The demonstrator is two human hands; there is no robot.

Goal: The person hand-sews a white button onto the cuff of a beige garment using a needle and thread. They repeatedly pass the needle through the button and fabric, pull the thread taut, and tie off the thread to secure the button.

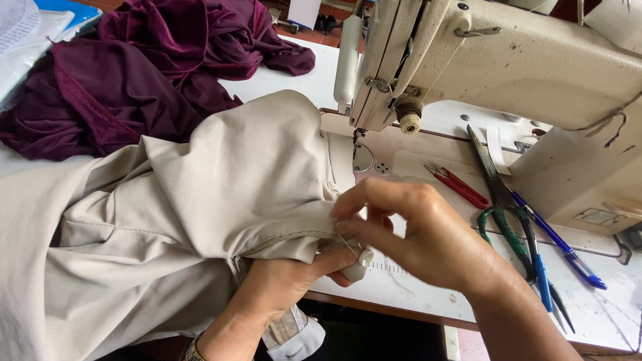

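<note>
Beige fabric [200,194] pinched by both hands, left [281,284] beneath, right [414,230] gripping a needle [348,244].

There is only 1 view, from a camera worn on the person's head. It looks forward and steeply down, at close range, on the counter [414,287] in front of the body. The left hand [284,284] and the right hand [428,234] come in from the bottom edge, near the centre. The sewing machine [508,67] fills the upper right, cut by the frame, and the beige cloth [167,214] fills the left.
</note>
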